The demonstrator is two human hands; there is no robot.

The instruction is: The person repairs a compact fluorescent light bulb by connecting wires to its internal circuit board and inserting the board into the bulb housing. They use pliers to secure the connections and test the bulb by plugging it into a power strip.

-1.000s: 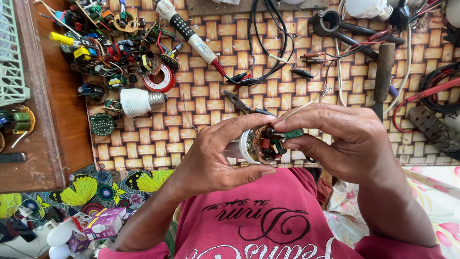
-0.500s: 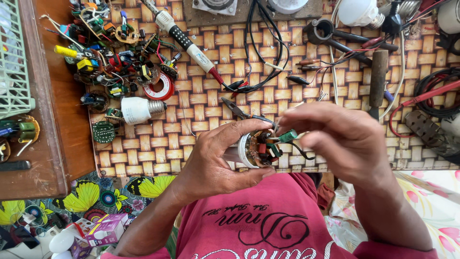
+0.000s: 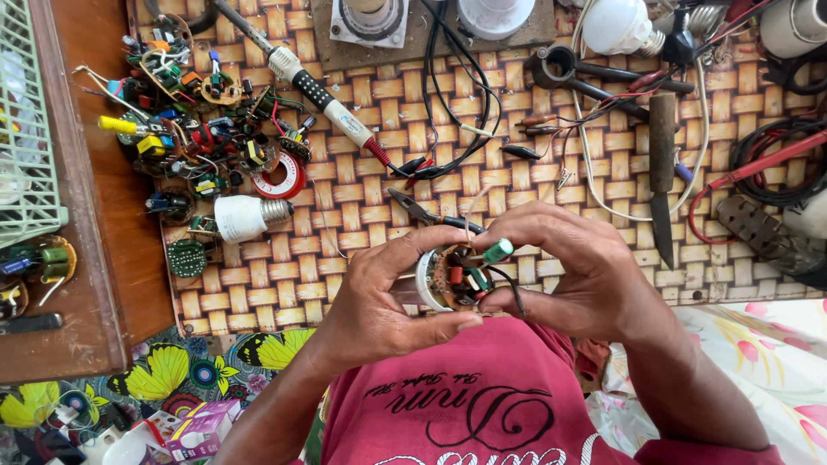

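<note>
My left hand grips the bulb base while my right hand pinches its circuit board (green capacitor up)

shirt: dark pink-red — dark cursive lettering on chest | sleeves: seemingly short | forearms, hands bare

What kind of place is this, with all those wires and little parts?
Probably a small home repair spot for electric bulbs. A soldering iron and a heap of circuit parts lie on a woven mat, and both hands hold an opened bulb base.
</note>
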